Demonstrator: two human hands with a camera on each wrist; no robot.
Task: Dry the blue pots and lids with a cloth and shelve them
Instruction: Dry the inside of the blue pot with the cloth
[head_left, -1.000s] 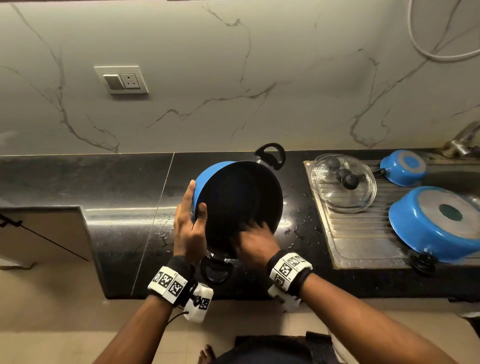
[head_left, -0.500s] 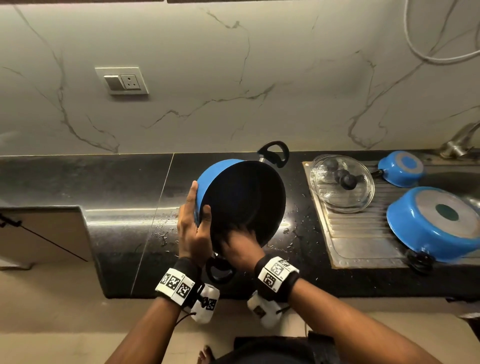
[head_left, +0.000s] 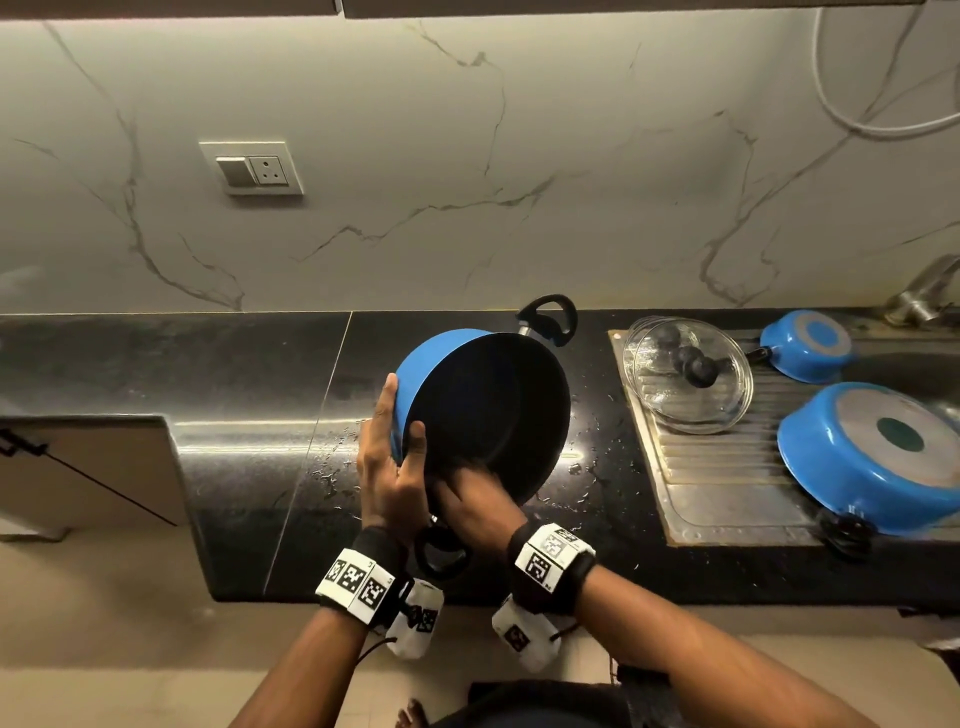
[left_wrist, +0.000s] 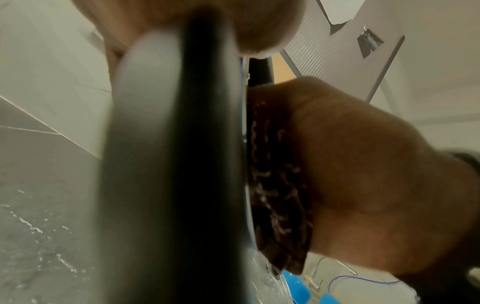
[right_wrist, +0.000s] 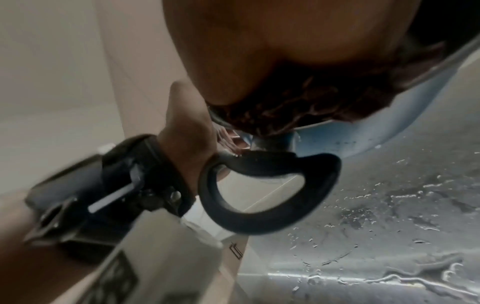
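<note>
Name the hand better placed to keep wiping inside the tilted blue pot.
Right. The right hand already presses the dark patterned cloth inside the black-lined blue pot; the left hand grips its rim, steadying it.

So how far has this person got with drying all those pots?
Nothing looks finished or shelved yet. In hand: the left hand grips the rim of a tilted blue pot while the right hand presses a dark cloth inside it. Left: two blue pans lie upside down on the wet drainboard beside stacked glass lids.
</note>
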